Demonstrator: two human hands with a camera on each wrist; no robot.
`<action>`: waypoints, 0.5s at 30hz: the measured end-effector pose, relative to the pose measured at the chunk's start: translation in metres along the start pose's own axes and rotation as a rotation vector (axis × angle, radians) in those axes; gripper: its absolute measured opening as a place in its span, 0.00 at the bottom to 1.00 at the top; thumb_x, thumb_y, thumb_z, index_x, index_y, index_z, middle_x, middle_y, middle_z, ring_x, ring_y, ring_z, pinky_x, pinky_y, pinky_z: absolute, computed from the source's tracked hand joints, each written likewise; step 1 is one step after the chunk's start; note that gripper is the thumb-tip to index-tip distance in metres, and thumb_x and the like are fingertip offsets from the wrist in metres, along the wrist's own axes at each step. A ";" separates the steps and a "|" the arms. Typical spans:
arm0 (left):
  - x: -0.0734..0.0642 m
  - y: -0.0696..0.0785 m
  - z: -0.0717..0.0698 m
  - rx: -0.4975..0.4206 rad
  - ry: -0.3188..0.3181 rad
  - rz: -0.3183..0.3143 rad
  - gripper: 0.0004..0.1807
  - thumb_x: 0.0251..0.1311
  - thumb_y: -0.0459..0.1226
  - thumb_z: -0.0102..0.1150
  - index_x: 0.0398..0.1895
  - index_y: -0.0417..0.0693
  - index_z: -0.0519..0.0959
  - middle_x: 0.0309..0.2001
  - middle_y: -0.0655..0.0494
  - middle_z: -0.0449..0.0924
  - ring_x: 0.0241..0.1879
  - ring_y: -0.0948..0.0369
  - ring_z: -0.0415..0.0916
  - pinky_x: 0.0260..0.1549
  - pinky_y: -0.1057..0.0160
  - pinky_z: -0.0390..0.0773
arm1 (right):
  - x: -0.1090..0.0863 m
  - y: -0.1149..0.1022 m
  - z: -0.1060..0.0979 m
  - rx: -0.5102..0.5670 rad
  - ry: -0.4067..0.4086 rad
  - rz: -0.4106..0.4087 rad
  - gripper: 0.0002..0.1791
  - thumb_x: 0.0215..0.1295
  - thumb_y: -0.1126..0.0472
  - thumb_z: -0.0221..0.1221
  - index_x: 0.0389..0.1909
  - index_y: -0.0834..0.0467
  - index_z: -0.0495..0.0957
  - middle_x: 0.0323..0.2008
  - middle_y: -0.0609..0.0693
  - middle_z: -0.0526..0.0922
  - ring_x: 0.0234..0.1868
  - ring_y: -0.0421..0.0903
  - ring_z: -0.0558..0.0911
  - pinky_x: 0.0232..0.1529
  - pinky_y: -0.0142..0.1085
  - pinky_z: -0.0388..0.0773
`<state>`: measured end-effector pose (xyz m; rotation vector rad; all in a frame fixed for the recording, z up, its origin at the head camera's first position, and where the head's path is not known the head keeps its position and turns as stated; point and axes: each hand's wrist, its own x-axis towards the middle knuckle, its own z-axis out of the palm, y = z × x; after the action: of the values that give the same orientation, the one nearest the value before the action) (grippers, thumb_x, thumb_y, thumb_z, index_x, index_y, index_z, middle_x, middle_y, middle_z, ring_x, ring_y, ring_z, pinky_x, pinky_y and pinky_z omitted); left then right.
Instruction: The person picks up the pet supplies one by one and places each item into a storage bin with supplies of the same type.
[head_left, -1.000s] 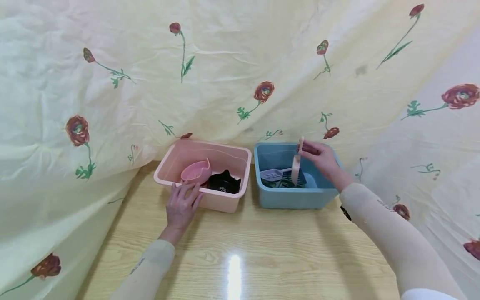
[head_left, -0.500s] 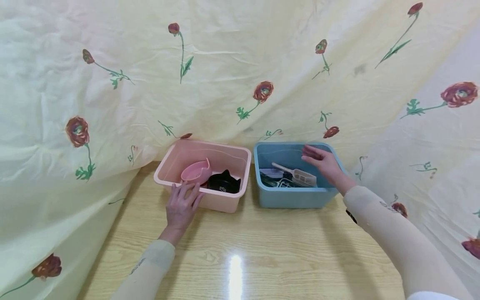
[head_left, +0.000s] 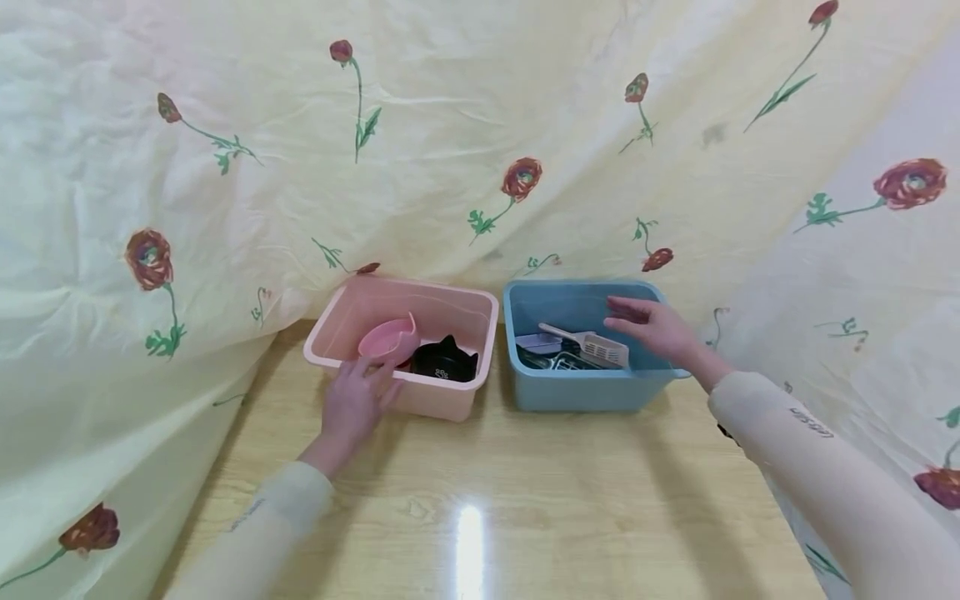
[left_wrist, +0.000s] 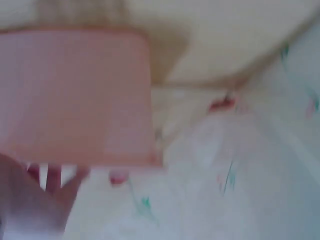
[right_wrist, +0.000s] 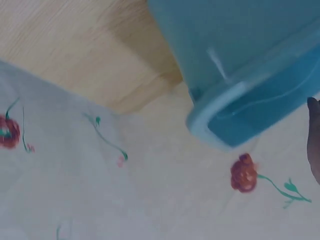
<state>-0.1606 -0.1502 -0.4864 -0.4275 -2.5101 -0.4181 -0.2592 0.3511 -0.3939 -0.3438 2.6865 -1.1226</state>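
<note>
My left hand (head_left: 352,406) is at the front rim of the pink bin (head_left: 442,405), fingertips right at the edge; it is blurred. Inside that bin sit a pink pet bowl (head_left: 390,342) with a raised point and a black cat-eared bowl (head_left: 446,361) with a paw print. Over the right side of the blue bin (head_left: 577,390) hovers my right hand (head_left: 657,327), fingers extended, holding nothing. A pale slotted litter scoop (head_left: 604,350) lies in the blue bin on top of a lilac scoop (head_left: 537,342) and dark green scoops (head_left: 566,362), partly covered.
Both bins stand side by side on a wood-grain table (head_left: 420,500). A flowered cloth (head_left: 420,125) hangs behind them and along both sides. Light reflects off the table in front.
The pale litter scoop, held upright by my right hand a second ago, was let go and lies in the blue bin. The right hand has since drawn slightly right; the left hand has shifted slightly left.
</note>
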 end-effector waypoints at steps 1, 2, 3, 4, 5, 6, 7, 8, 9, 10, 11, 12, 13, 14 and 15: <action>0.008 0.000 -0.007 -0.013 -0.065 -0.017 0.18 0.62 0.44 0.78 0.51 0.44 0.91 0.48 0.45 0.86 0.42 0.42 0.85 0.37 0.43 0.89 | -0.004 -0.005 -0.002 -0.042 -0.003 -0.012 0.40 0.78 0.44 0.62 0.81 0.61 0.64 0.76 0.65 0.71 0.76 0.64 0.72 0.75 0.61 0.68; 0.017 -0.001 -0.015 -0.017 -0.129 -0.034 0.18 0.62 0.45 0.77 0.51 0.45 0.91 0.49 0.45 0.86 0.41 0.44 0.85 0.34 0.45 0.88 | -0.007 -0.009 -0.003 -0.090 -0.009 -0.025 0.39 0.78 0.45 0.62 0.80 0.62 0.65 0.75 0.66 0.72 0.75 0.65 0.73 0.74 0.62 0.70; 0.026 -0.002 -0.023 -0.026 -0.193 -0.045 0.18 0.63 0.45 0.76 0.51 0.45 0.91 0.49 0.45 0.86 0.40 0.45 0.85 0.31 0.46 0.87 | -0.011 -0.014 -0.004 -0.140 -0.015 -0.040 0.38 0.79 0.46 0.62 0.80 0.63 0.66 0.74 0.67 0.72 0.74 0.66 0.73 0.73 0.62 0.70; 0.037 -0.004 -0.030 -0.037 -0.253 -0.052 0.18 0.64 0.46 0.75 0.49 0.43 0.91 0.48 0.45 0.87 0.41 0.46 0.85 0.34 0.47 0.87 | -0.014 -0.018 -0.005 -0.198 -0.022 -0.054 0.38 0.79 0.46 0.62 0.79 0.64 0.67 0.73 0.69 0.73 0.73 0.67 0.74 0.72 0.63 0.71; 0.048 -0.005 -0.038 -0.050 -0.310 -0.057 0.18 0.65 0.47 0.74 0.46 0.41 0.91 0.46 0.45 0.88 0.40 0.46 0.85 0.35 0.47 0.87 | -0.016 -0.023 -0.005 -0.254 -0.032 -0.063 0.37 0.79 0.47 0.62 0.78 0.64 0.68 0.73 0.69 0.73 0.72 0.68 0.74 0.71 0.63 0.72; 0.058 -0.008 -0.045 -0.054 -0.372 -0.063 0.18 0.66 0.48 0.72 0.42 0.41 0.91 0.43 0.44 0.88 0.39 0.47 0.85 0.35 0.47 0.86 | -0.019 -0.028 -0.005 -0.304 -0.045 -0.072 0.36 0.79 0.48 0.62 0.77 0.65 0.68 0.72 0.70 0.73 0.72 0.69 0.74 0.71 0.64 0.72; 0.069 -0.010 -0.051 -0.057 -0.422 -0.079 0.19 0.67 0.50 0.69 0.39 0.41 0.90 0.41 0.45 0.89 0.40 0.47 0.85 0.39 0.47 0.86 | -0.019 -0.034 -0.006 -0.355 -0.058 -0.080 0.35 0.79 0.49 0.62 0.77 0.65 0.69 0.72 0.70 0.73 0.72 0.70 0.74 0.71 0.65 0.72; 0.079 -0.012 -0.058 -0.057 -0.472 -0.104 0.20 0.69 0.52 0.67 0.36 0.42 0.89 0.40 0.46 0.88 0.41 0.48 0.84 0.42 0.45 0.84 | -0.020 -0.039 -0.006 -0.409 -0.069 -0.091 0.35 0.79 0.49 0.62 0.76 0.66 0.70 0.72 0.70 0.73 0.72 0.71 0.73 0.71 0.66 0.71; 0.088 -0.014 -0.065 -0.064 -0.522 -0.132 0.21 0.70 0.53 0.65 0.36 0.43 0.88 0.40 0.47 0.88 0.42 0.48 0.83 0.44 0.44 0.83 | -0.019 -0.045 -0.006 -0.457 -0.076 -0.101 0.34 0.79 0.50 0.62 0.76 0.66 0.70 0.72 0.70 0.73 0.72 0.71 0.73 0.71 0.66 0.71; 0.097 -0.016 -0.070 -0.068 -0.571 -0.164 0.21 0.71 0.53 0.64 0.36 0.44 0.87 0.40 0.47 0.87 0.42 0.48 0.82 0.47 0.43 0.82 | -0.019 -0.050 -0.006 -0.495 -0.078 -0.106 0.34 0.78 0.50 0.62 0.75 0.66 0.71 0.72 0.70 0.73 0.72 0.72 0.72 0.71 0.67 0.70; 0.105 -0.017 -0.076 -0.057 -0.619 -0.197 0.21 0.72 0.54 0.62 0.37 0.45 0.86 0.40 0.47 0.86 0.42 0.47 0.81 0.46 0.42 0.81 | -0.019 -0.054 -0.005 -0.521 -0.074 -0.108 0.33 0.78 0.50 0.62 0.75 0.66 0.71 0.72 0.69 0.74 0.73 0.72 0.71 0.72 0.67 0.69; 0.111 -0.018 -0.081 -0.036 -0.662 -0.226 0.20 0.73 0.54 0.60 0.41 0.47 0.86 0.43 0.48 0.86 0.44 0.47 0.80 0.48 0.41 0.80 | -0.020 -0.059 -0.004 -0.544 -0.065 -0.107 0.34 0.79 0.49 0.62 0.75 0.66 0.71 0.72 0.69 0.73 0.74 0.72 0.70 0.72 0.67 0.68; 0.116 -0.019 -0.085 -0.026 -0.681 -0.248 0.20 0.74 0.54 0.60 0.46 0.48 0.87 0.48 0.47 0.86 0.47 0.47 0.80 0.51 0.40 0.80 | -0.020 -0.062 -0.003 -0.568 -0.052 -0.105 0.34 0.79 0.49 0.62 0.75 0.66 0.71 0.73 0.69 0.73 0.74 0.72 0.69 0.73 0.67 0.67; 0.120 -0.020 -0.088 -0.016 -0.697 -0.258 0.21 0.74 0.54 0.60 0.50 0.48 0.87 0.51 0.46 0.86 0.49 0.46 0.80 0.51 0.39 0.81 | -0.021 -0.064 -0.001 -0.587 -0.035 -0.103 0.34 0.79 0.48 0.61 0.75 0.65 0.71 0.74 0.68 0.72 0.75 0.72 0.68 0.74 0.67 0.66; 0.122 -0.021 -0.090 -0.014 -0.705 -0.268 0.22 0.74 0.53 0.60 0.56 0.47 0.86 0.55 0.45 0.86 0.51 0.44 0.80 0.54 0.39 0.81 | -0.023 -0.066 0.002 -0.598 -0.017 -0.094 0.34 0.79 0.46 0.60 0.76 0.64 0.71 0.75 0.68 0.71 0.76 0.71 0.68 0.74 0.67 0.65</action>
<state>-0.2240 -0.1776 -0.3498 -0.2706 -3.2725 -0.4406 -0.2284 0.3116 -0.3453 -0.5696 2.9610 -0.3004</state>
